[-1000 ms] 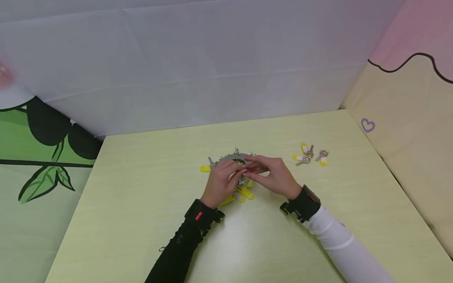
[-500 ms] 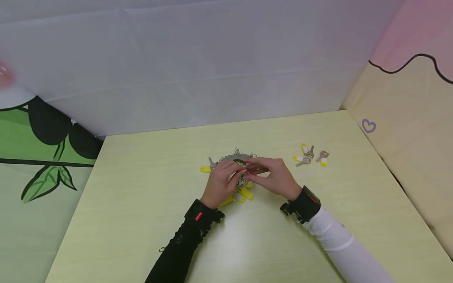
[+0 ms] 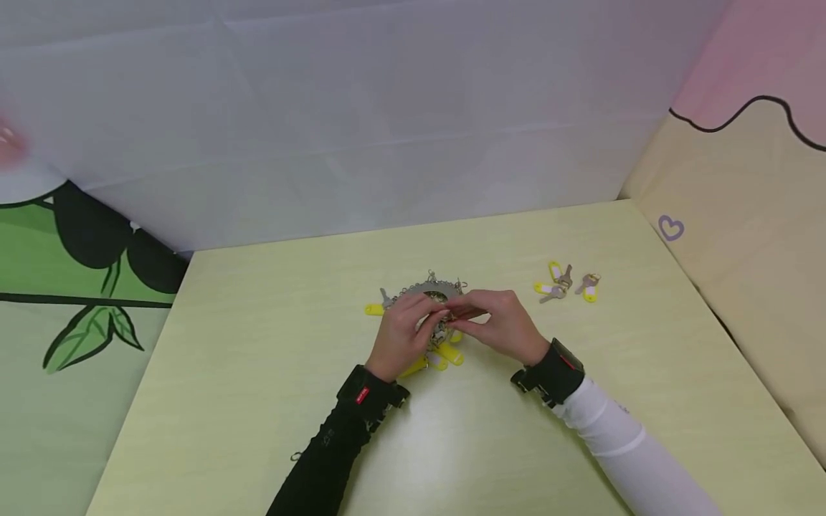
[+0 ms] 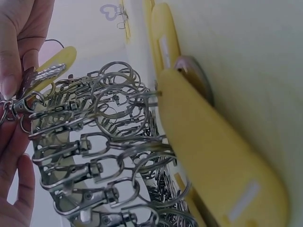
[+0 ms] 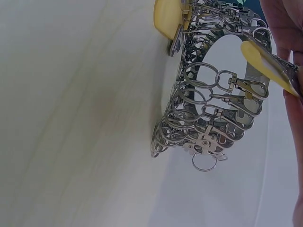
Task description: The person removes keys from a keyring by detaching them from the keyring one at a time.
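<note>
Both our hands meet over the round holder (image 3: 422,287), working at one tagged key (image 4: 49,72).
Our left hand (image 3: 403,326) appears to pinch a clasp (image 4: 21,106) and our right hand (image 3: 500,322) the tagged key, fingertips close together; they hide the join, so we cannot tell whether the parts are linked. The key is raised above the table (image 3: 271,401), just beside the clasps along the holder's edge. We judge the step to be fastening or freeing that key; the next move calls for a steady clasp and fine thumb pressure at its latch. Loose tagged keys (image 3: 557,292) lie well apart, to our right.
</note>
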The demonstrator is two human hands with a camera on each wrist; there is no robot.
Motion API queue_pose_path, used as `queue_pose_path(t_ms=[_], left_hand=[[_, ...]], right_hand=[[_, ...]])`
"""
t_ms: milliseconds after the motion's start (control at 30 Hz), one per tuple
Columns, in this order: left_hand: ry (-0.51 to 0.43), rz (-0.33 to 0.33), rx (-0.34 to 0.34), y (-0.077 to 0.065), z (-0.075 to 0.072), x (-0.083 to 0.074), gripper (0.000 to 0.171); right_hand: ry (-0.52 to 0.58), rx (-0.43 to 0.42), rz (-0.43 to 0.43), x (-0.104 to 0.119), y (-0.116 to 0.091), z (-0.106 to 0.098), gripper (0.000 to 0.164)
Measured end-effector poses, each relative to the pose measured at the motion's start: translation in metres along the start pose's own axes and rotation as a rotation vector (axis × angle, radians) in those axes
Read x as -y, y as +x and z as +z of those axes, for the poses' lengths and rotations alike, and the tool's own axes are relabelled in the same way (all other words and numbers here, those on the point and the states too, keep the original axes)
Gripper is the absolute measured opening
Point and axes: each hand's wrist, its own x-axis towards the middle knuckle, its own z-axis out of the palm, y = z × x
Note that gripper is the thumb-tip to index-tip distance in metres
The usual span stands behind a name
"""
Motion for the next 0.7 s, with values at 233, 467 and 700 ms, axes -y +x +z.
queue_pose_path(t_ms=[233,467,700], left_hand=[[0.006,0.004,-0.004,-0.002,0.001,0.000,0.007],[0.004,0.009,-0.012,0.000,0.001,0.000,0.006],[0.001,0.024,-0.028,0.000,0.001,0.000,0.006]], right_hand=[[-0.026,0.015,-0.011,-0.001,-0.001,-0.003,0.031],[-0.032,-0.011,0.004,-0.006,0.002,-0.022,0.029],[-0.117,-0.239,0.075,-0.018,0.004,-0.052,0.025]])
